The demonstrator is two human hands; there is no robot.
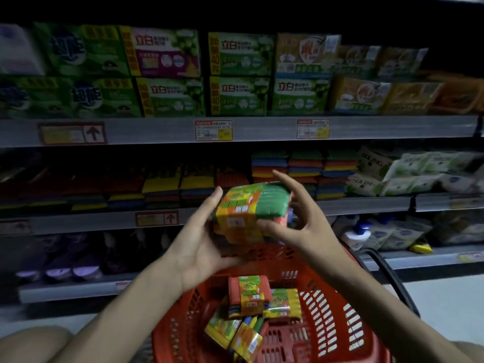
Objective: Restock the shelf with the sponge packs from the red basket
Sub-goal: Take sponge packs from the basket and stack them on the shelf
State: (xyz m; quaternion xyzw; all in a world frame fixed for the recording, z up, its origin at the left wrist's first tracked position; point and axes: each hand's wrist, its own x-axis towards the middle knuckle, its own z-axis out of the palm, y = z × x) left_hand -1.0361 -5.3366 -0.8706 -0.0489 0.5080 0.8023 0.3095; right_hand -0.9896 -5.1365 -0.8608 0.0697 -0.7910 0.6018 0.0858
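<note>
the sponge pack (248,208) sits between the hands. the left hand (199,231) lies flat against its side; the right hand (301,224) curls over the top, thumb in front. the wrap looks slick, so i reckon it could slip into the red basket (327,310) below them before reaching the shelf (303,174) beyond the fingertips.

1. Sponge pack (246,210), tilted, held between both hands.
2. Left hand (199,247): fingers straight against the pack's left side.
3. Right hand (301,221): thumb on the pack's front, fingers arched over its green end.
4. Red basket (332,326), below both hands, containing further packs (250,294).
5. Stacked sponges (305,169) on the shelf (366,205) beyond the right fingertips.
</note>
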